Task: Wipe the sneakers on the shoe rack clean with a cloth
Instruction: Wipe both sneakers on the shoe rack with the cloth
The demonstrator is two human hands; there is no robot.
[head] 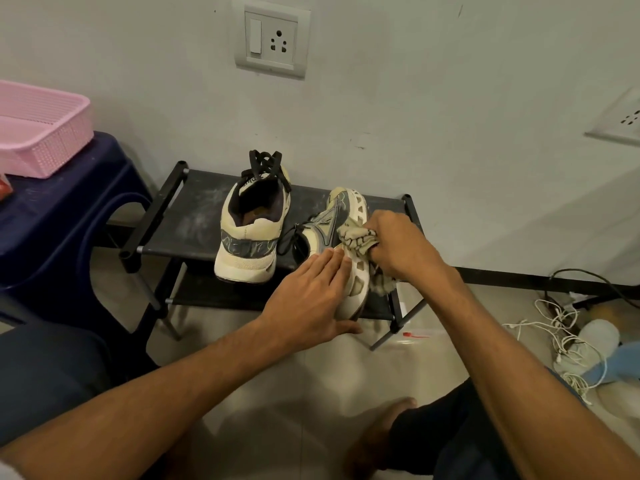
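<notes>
Left hand flat, fingers straight; right hand fisted round cloth; forearms extended.

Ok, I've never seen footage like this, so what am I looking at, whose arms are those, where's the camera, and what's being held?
No machine here: these are a person's two bare arms, filmed by one wide-angle camera worn on the head, looking forward and down. A low black shoe rack stands against the wall with two sneakers on top. The upright sneaker has its heel toward the camera; the tipped sneaker lies on its side. The left hand rests flat on it, fingers straight, steadying it. The right hand has a bunched cloth in its grip, pressed against that sneaker's sole. A pink basket sits on a blue stool at the left.
</notes>
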